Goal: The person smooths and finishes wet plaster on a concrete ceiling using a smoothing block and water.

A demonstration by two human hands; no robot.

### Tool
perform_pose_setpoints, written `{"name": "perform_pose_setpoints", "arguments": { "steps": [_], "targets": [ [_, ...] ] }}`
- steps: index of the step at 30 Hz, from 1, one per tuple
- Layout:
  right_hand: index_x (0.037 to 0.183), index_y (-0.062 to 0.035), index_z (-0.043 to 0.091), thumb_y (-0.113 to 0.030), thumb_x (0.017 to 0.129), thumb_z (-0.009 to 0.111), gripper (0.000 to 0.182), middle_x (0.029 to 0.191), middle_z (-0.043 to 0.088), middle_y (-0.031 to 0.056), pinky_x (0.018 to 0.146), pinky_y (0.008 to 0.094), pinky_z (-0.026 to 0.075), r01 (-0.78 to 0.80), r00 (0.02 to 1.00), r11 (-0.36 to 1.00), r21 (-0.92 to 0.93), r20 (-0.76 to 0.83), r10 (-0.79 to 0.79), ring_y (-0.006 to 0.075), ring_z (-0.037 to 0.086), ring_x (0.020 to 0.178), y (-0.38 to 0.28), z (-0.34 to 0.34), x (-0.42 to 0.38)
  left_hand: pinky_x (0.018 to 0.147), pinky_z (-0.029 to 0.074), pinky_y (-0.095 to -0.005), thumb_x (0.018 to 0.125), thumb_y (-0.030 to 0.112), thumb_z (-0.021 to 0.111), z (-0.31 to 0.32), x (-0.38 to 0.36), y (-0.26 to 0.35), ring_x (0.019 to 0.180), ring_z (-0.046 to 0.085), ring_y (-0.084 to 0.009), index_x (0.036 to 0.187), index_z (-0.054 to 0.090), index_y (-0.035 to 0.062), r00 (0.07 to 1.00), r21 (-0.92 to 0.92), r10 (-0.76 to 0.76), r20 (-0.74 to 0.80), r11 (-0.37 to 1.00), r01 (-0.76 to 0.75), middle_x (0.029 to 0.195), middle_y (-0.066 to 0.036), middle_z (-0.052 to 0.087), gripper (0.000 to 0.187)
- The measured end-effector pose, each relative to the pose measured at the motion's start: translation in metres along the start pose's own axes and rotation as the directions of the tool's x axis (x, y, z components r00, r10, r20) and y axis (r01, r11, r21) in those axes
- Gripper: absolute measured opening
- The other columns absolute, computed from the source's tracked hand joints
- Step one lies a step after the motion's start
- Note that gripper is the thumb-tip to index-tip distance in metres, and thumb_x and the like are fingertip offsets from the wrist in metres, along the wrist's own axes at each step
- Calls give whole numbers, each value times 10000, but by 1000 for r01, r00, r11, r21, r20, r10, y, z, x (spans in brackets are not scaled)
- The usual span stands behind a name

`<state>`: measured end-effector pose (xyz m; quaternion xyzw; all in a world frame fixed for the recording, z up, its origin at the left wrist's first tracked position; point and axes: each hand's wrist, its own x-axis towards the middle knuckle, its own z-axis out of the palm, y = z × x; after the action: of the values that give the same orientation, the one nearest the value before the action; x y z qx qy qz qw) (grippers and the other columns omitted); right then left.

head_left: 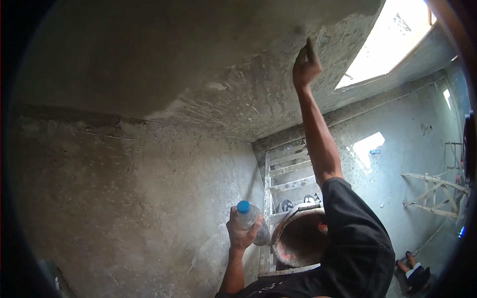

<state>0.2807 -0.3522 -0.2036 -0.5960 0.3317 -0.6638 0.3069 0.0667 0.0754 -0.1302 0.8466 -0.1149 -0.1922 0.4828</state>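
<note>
My left hand (pixel 240 233) is wrapped round a clear plastic bottle (pixel 260 235) with a blue cap, held upright beside the wall. My right arm is stretched far up, and my right hand (pixel 306 68) is right at the rough, patchy plaster (pixel 258 84). Its fingers are drawn together to a dark, pointed end; I cannot tell whether something is pinched in them. To the left of that hand the plaster (pixel 149 49) is darker and smoother. Below my right arm a round bucket (pixel 284 248), smeared with mortar, stands on the ladder-like frame.
A pale wooden ladder (pixel 290 186) runs below me, with shoes (pixel 309 199) showing by its rungs. Bright light comes through an opening (pixel 385 44) at upper right. A wooden trestle (pixel 432 196) stands at right. Another person (pixel 416 278) is low at lower right.
</note>
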Motion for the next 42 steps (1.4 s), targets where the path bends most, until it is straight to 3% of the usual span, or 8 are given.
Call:
{"name": "perform_pose_setpoints", "arguments": {
  "steps": [4, 10, 16, 19, 23, 28, 38, 42],
  "targets": [
    [1175, -116, 675, -14, 877, 576, 330, 1201, 641, 142, 841, 343, 551, 184, 976, 981, 68, -132, -174, 267, 682, 998, -8, 26, 33, 693, 519, -338, 737, 220, 799, -1, 1, 4, 734, 642, -184, 969, 549, 58, 1000, 13, 18, 1, 1000, -18, 825, -86, 645, 378],
    [1131, -86, 680, -12, 857, 577, 302, 1258, 607, 131, 846, 374, 556, 320, 806, 946, -56, 540, -241, 288, 661, 1038, 5, 2, -43, 693, 518, -333, 739, 227, 803, 7, 5, 8, 729, 639, -182, 969, 543, 55, 999, 6, 39, 12, 999, -39, 817, -85, 640, 387],
    [1095, -72, 697, 8, 853, 581, 280, 1239, 621, 137, 885, 363, 534, 86, 991, 994, 72, 101, -93, 284, 643, 1082, -9, -2, 5, 695, 521, -341, 740, 231, 802, 7, 1, -2, 734, 651, -195, 971, 541, 56, 999, 12, 17, 39, 1000, -18, 814, -92, 646, 390],
    [1158, -82, 672, 3, 848, 591, 331, 1247, 613, 148, 879, 367, 537, 278, 960, 960, 18, 6, -278, 294, 641, 1079, -11, 20, 29, 725, 511, -328, 742, 186, 792, 7, 1, 5, 739, 633, -179, 962, 590, 25, 1000, -6, -8, 21, 1000, 8, 824, -78, 660, 339],
    [1257, -113, 613, 6, 844, 586, 430, 1271, 597, 145, 839, 368, 556, 394, 918, 911, -119, 91, -385, 301, 644, 1064, 3, 27, 9, 726, 511, -326, 744, 186, 790, 6, 3, 6, 745, 635, -180, 962, 588, 25, 1000, -32, -19, 23, 999, 20, 829, -77, 661, 338],
    [1311, -174, 565, 7, 837, 573, 507, 1299, 588, 81, 778, 388, 579, 182, 899, 960, -214, 431, -74, 296, 659, 1008, 0, -10, -22, 702, 525, -347, 741, 225, 798, 4, 4, 11, 746, 662, -202, 966, 543, 58, 999, 10, 24, 23, 1000, -24, 833, -97, 660, 379],
    [1291, -178, 586, 12, 838, 568, 492, 1312, 581, 72, 819, 371, 575, 398, 908, 894, -206, 227, -352, 268, 644, 1065, 4, 20, -13, 708, 525, -346, 736, 225, 796, 4, 4, 6, 748, 662, -199, 967, 544, 62, 999, 16, 5, 34, 1000, -6, 828, -91, 660, 378],
    [1279, -148, 596, 19, 850, 539, 464, 1323, 565, 105, 873, 365, 553, 119, 935, 945, -306, 354, -3, 277, 582, 1169, 7, -7, -25, 708, 524, -343, 735, 231, 801, 4, 3, 7, 750, 660, -196, 963, 544, 57, 1000, 12, 12, 21, 1000, -12, 832, -96, 658, 385]
  ]
}}
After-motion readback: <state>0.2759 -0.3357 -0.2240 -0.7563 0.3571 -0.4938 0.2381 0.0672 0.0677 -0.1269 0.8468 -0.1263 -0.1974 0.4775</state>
